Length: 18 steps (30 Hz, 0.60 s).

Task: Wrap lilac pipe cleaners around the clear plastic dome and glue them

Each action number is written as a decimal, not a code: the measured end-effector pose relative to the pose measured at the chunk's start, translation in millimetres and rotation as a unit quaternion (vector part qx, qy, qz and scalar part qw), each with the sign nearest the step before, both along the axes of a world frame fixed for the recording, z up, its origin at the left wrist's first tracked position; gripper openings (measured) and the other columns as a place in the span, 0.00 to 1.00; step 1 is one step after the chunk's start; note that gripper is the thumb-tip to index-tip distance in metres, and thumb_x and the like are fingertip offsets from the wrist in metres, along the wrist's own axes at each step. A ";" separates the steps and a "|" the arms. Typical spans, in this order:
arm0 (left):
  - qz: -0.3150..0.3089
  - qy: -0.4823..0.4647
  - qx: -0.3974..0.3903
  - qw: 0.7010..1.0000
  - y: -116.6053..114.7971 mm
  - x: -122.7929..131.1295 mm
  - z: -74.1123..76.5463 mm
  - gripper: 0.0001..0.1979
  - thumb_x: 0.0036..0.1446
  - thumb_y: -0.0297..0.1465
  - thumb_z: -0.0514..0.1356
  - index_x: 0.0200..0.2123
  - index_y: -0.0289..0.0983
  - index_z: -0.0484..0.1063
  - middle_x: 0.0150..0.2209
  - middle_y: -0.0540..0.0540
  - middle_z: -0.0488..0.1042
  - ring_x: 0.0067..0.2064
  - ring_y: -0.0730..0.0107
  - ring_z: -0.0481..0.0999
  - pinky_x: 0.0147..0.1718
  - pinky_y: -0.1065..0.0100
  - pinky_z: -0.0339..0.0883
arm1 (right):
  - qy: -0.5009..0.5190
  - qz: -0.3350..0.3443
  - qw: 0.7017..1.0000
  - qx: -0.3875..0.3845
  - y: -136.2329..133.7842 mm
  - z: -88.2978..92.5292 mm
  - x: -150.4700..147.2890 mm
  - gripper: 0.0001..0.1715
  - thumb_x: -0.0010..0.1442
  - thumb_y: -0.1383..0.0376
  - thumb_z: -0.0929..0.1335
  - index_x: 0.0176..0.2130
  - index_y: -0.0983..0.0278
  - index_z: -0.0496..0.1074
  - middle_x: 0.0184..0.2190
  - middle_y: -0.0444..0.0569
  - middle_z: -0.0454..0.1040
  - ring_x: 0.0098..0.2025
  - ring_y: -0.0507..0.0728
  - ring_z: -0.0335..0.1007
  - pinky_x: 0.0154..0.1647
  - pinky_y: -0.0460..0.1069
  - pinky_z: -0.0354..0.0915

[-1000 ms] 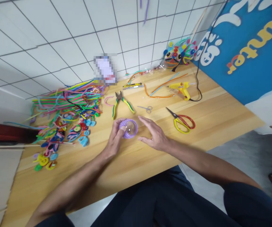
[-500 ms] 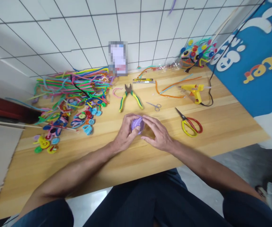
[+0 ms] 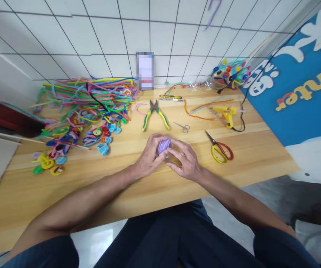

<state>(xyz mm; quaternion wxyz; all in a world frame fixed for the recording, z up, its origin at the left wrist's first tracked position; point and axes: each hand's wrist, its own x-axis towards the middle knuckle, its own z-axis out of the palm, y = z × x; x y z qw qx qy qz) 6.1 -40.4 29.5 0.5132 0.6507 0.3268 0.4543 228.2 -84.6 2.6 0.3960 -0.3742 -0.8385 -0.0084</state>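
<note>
Left hand (image 3: 148, 156) and right hand (image 3: 186, 160) meeting, each grip pinching purple coil (image 3: 164, 144) from own side, near middle of surface (image 3: 138, 193). Fingers hiding most of coil. Lying just beyond: one pliers (image 3: 155, 113), handles spreading. Two scissors lying right of it: small scissors (image 3: 183, 126), yellow-red scissors (image 3: 220, 149). One glue gun (image 3: 224, 112) lying farther right. Pipe cleaner pile (image 3: 93, 96) sprawling at far left, well apart.
</note>
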 end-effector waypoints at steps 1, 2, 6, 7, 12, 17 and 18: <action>0.001 -0.001 0.001 1.000 -0.1 -0.1 -0.6 0.19 0.62 0.38 0.74 0.54 0.41 0.80 0.57 0.37 0.74 0.65 0.45 0.69 0.72 0.49 0.59 | -0.001 -0.001 1.000 0.002 0.3 0.3 -0.4 0.38 0.69 0.58 0.77 0.73 0.56 0.70 0.70 0.62 0.74 0.70 0.72 0.76 0.67 0.69 0.77; 0.001 -0.002 0.002 1.000 -0.1 -0.3 -0.9 0.19 0.62 0.38 0.74 0.54 0.41 0.80 0.57 0.37 0.75 0.65 0.45 0.69 0.72 0.49 0.59 | -0.001 -0.001 1.000 0.004 0.5 0.6 -0.9 0.37 0.69 0.58 0.77 0.72 0.56 0.70 0.70 0.63 0.74 0.70 0.72 0.76 0.67 0.69 0.77; -0.004 -0.013 -0.012 1.000 0.3 -0.9 -0.7 0.20 0.59 0.35 0.75 0.54 0.41 0.81 0.57 0.37 0.76 0.65 0.44 0.68 0.73 0.48 0.57 | 0.011 0.004 1.000 0.025 1.5 2.9 -3.3 0.39 0.68 0.58 0.77 0.73 0.59 0.69 0.70 0.65 0.75 0.70 0.72 0.76 0.66 0.68 0.78; -0.004 -0.019 -0.020 1.000 0.3 -1.0 -0.6 0.20 0.58 0.35 0.76 0.53 0.42 0.82 0.57 0.37 0.76 0.66 0.44 0.68 0.73 0.48 0.57 | 0.013 0.004 0.999 0.032 1.7 3.6 -4.0 0.40 0.68 0.58 0.77 0.74 0.59 0.68 0.69 0.65 0.75 0.69 0.72 0.76 0.66 0.68 0.78; -0.004 -0.020 -0.028 0.999 -0.3 -1.3 -0.2 0.21 0.59 0.36 0.76 0.54 0.41 0.81 0.58 0.37 0.76 0.66 0.44 0.68 0.74 0.48 0.56 | 0.018 0.007 0.999 0.041 2.3 5.9 -5.1 0.41 0.68 0.59 0.77 0.74 0.62 0.68 0.68 0.66 0.76 0.68 0.71 0.77 0.65 0.67 0.79; -0.016 0.014 0.016 1.000 1.0 -2.9 -5.3 0.22 0.62 0.37 0.74 0.58 0.40 0.78 0.60 0.36 0.75 0.67 0.44 0.69 0.74 0.47 0.58 | 0.006 -0.001 1.000 0.016 1.2 6.5 -3.2 0.39 0.70 0.58 0.76 0.74 0.59 0.69 0.69 0.64 0.76 0.69 0.71 0.77 0.65 0.67 0.79; -0.018 0.026 0.036 0.999 1.9 -3.4 -7.9 0.23 0.62 0.37 0.73 0.59 0.40 0.77 0.60 0.36 0.74 0.67 0.44 0.69 0.74 0.46 0.59 | 0.005 0.001 1.000 0.010 1.1 6.7 -2.7 0.39 0.70 0.58 0.76 0.74 0.59 0.68 0.69 0.64 0.75 0.69 0.71 0.77 0.65 0.67 0.79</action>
